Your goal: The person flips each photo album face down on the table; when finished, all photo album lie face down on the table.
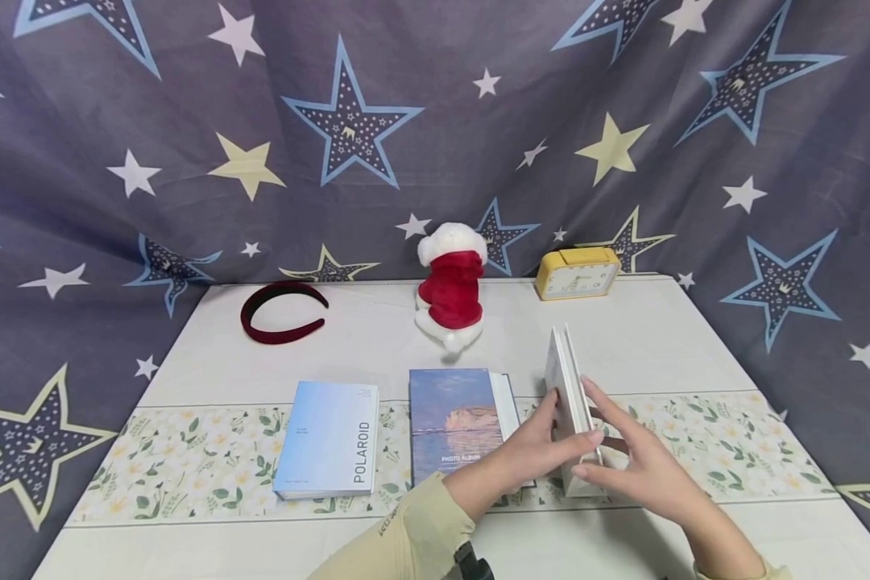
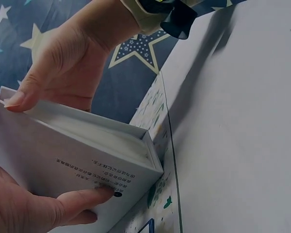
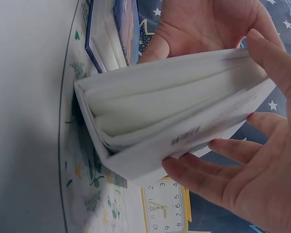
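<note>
A thick white book [image 1: 571, 411] stands upright on the table, held between both hands. The left hand [image 1: 532, 443] grips it from the left, its thumb on the page-side edge. From the right, the right hand [image 1: 638, 459] holds the cover with spread fingers and its thumb near the edge. In the right wrist view the pages of the white book [image 3: 155, 102] show between its covers, with the right hand's fingers [image 3: 199, 174] on the printed cover. The left wrist view shows small printed lines on the white book [image 2: 77, 150] and the left hand's thumb [image 2: 26, 94] over its edge.
Left of the hands lie a photo album [image 1: 449, 427] with a seascape cover and a light blue Polaroid book [image 1: 328, 439]. Behind are a dark red headband [image 1: 283, 334], a plush toy in red [image 1: 455, 290] and a yellow clock [image 1: 578, 274]. A starry curtain [image 1: 420, 121] hangs behind the table.
</note>
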